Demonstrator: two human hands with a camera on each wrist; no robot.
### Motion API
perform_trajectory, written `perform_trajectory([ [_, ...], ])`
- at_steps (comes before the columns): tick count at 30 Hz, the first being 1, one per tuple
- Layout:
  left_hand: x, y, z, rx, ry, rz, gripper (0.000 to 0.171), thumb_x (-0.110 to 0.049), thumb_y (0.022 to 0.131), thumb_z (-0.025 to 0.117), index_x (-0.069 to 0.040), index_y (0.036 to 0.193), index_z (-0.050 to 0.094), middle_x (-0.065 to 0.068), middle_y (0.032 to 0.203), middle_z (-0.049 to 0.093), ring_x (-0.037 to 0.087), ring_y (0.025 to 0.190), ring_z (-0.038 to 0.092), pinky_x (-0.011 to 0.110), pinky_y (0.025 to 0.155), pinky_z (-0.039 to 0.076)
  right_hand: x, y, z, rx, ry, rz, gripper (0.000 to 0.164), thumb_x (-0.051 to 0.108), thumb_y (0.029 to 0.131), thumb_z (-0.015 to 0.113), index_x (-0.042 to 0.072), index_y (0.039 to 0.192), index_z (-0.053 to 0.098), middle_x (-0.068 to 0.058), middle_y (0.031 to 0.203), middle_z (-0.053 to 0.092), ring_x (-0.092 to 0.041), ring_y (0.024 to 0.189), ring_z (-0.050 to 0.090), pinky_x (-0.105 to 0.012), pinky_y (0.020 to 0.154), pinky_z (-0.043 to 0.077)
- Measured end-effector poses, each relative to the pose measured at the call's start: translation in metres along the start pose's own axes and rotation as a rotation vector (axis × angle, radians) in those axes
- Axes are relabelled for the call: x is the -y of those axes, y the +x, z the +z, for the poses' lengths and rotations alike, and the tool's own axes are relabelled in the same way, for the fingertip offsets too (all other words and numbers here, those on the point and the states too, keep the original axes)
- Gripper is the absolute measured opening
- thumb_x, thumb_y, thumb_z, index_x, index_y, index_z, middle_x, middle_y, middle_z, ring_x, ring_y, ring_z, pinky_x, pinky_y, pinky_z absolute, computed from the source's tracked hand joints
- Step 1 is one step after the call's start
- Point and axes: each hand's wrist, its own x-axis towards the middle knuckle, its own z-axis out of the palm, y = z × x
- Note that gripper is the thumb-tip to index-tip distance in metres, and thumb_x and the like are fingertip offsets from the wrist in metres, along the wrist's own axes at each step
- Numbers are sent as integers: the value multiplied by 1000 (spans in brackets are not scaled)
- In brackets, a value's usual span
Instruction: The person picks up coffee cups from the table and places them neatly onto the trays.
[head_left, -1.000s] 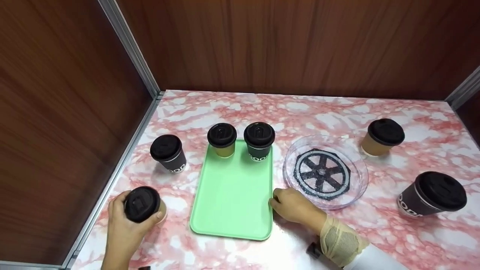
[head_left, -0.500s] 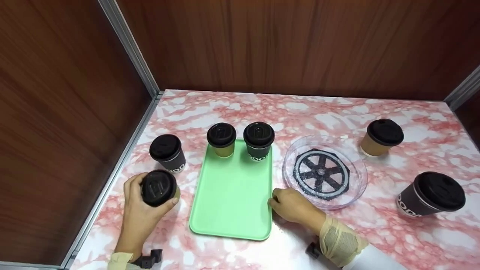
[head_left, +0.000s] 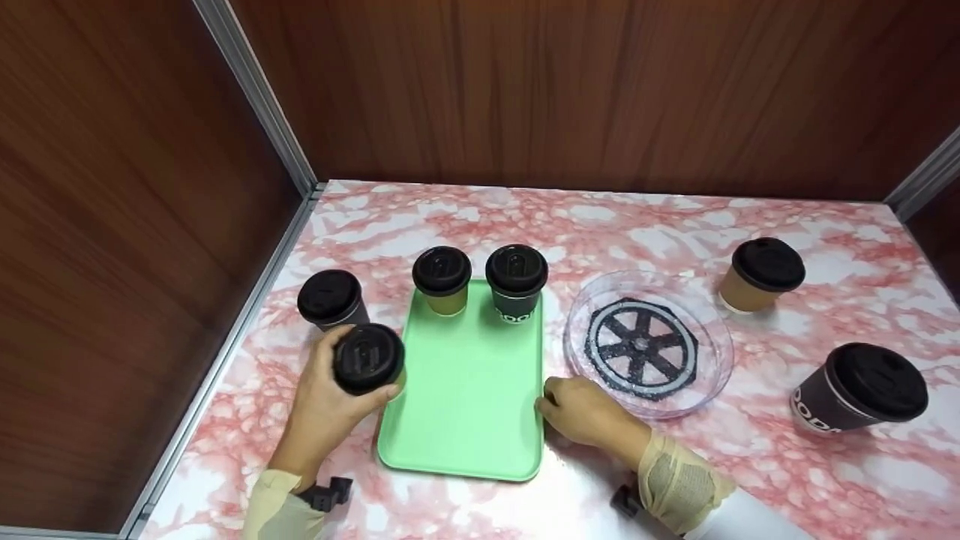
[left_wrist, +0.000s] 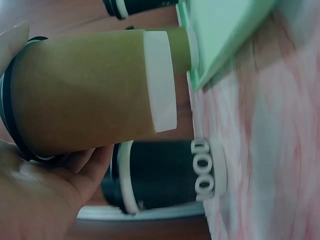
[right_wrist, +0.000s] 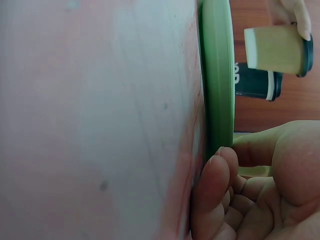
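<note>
My left hand (head_left: 322, 405) grips a brown paper coffee cup (left_wrist: 85, 92) with a black lid (head_left: 367, 358). The cup is raised off the table, beside the left edge of a green tray (head_left: 469, 412). On the tray's right rim, my right hand (head_left: 589, 411) pinches the edge between thumb and curled fingers. At the tray's far end stand another brown cup (head_left: 448, 303) and a dark lettered cup (head_left: 516, 306), both with black lids. Behind my left hand, a dark lidded cup (left_wrist: 170, 175) stands on the table, partly hidden in the head view.
Right of the tray sits a clear round dish (head_left: 716, 360) over a black wheel-shaped pattern (head_left: 641, 346). Farther right stand a brown lidded cup (head_left: 750, 292) and a dark lidded cup (head_left: 832, 397). Wood-grain walls (head_left: 585, 97) border the pink marbled table (head_left: 622, 232).
My left hand has carried the brown cup right and slightly away from me, from the table's left side to the tray's left edge. My right hand stays at the tray rim.
</note>
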Motion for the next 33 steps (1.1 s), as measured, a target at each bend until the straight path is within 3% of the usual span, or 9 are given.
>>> perform_trajectory([
  [5,-1,5,14,68,-25,53,99,-34,60,94,-13,142,42,4,141,43,22,126,43,46,108,29,0,0,1,-6,-1,-3,26,24,94,58,17,70,49,3,57,46,-16,58,48,-38,58,46],
  [10,2,3,23,151,-72,76,99,-33,58,95,-17,140,43,0,142,42,20,127,42,48,110,26,0,0,1,-9,-6,-4,28,24,94,58,18,69,48,3,56,45,-16,58,48,-37,58,45],
  [14,4,-1,26,221,-129,81,98,-20,56,96,-14,140,45,4,142,43,21,127,41,47,112,22,-1,0,1,-9,-12,-3,28,25,94,58,18,68,48,4,55,45,-16,58,48,-37,59,45],
  [18,-10,-8,21,265,-180,96,95,-6,56,94,-6,138,47,11,140,44,26,127,42,49,112,21,-1,0,0,-5,-10,-2,26,24,94,58,18,70,49,4,57,46,-17,60,51,-39,62,47],
  [25,-22,-12,14,277,-174,105,90,-5,58,93,-4,137,49,15,137,46,26,123,45,48,110,24,-2,1,0,6,-12,1,23,24,95,58,17,73,53,3,60,50,-20,65,56,-42,68,51],
  [33,-15,-13,14,266,-206,122,89,-6,58,93,-6,136,49,10,134,48,24,121,47,46,110,25,-1,1,0,13,-3,15,23,25,95,58,17,74,53,3,61,50,-19,65,55,-42,68,51],
])
